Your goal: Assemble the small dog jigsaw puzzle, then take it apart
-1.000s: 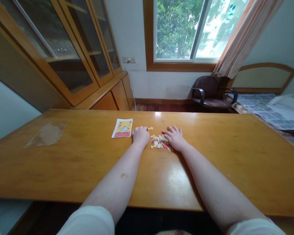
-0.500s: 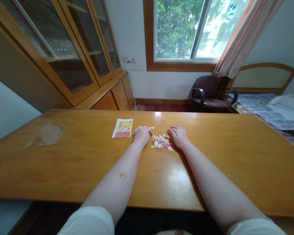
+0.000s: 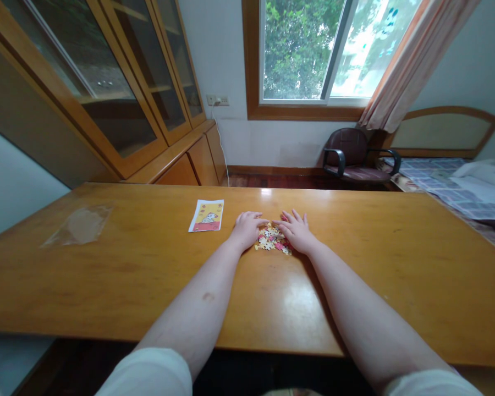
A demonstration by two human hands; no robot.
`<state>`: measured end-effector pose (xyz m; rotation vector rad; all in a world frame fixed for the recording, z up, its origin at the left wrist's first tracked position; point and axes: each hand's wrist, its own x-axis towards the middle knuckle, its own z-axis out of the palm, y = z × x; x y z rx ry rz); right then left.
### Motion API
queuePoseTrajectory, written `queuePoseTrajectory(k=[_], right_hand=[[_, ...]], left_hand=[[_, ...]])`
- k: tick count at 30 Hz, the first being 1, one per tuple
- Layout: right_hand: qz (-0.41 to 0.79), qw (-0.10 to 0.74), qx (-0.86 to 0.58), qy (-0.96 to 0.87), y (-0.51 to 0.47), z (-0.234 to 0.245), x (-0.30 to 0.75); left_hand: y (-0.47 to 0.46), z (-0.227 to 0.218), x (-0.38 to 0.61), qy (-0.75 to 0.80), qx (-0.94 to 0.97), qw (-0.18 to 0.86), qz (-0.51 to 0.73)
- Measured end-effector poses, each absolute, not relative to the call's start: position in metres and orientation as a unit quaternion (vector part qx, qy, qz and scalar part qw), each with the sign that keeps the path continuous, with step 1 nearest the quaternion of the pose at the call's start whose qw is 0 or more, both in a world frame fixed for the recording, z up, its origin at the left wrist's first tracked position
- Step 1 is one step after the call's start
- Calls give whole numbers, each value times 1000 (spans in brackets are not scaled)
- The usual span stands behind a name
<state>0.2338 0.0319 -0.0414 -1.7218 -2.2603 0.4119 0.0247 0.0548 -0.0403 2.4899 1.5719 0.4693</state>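
A small heap of jigsaw puzzle pieces (image 3: 271, 240), cream, yellow and pink, lies on the wooden table (image 3: 157, 286). At the heap's left and far side is my left hand (image 3: 248, 228), palm down, its fingers stretched to the right over the far pieces. My right hand (image 3: 296, 229) rests along the right side with its fingers spread, partly covering some pieces. The fingertips of both hands almost meet behind the heap. Neither hand grips a piece that I can see. Left of my left hand lies a picture card (image 3: 207, 215) showing a white animal on yellow and pink.
A clear plastic bag (image 3: 80, 225) lies flat on the table's left part. Beyond the table stand a glass-door cabinet (image 3: 148, 137), an office chair (image 3: 352, 154) and a bed (image 3: 445, 181). A white cord (image 3: 220, 137) hangs from the wall socket.
My left hand has moved right, its fingers straightening over the heap's far side. My right hand's fingers have spread and reach further left. Loose pieces behind the heap are no longer visible there.
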Motion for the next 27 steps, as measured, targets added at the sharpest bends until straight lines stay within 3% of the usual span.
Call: queuePoseTrajectory(k=[9,15,19,27], right_hand=[[120,109,-598,-785,31,-41,229],[92,186,-670,-713,36,-44,238],[115,243,-609,-747,38,-47,241],[129,243,-613,-741,38,-47,241]], left_hand=[[51,-31,29,539,816,93,189],[52,-34,28,510,835,110,173],[49,-34,30,490,854,117,128],[42,-27,33,482,861,140,81]])
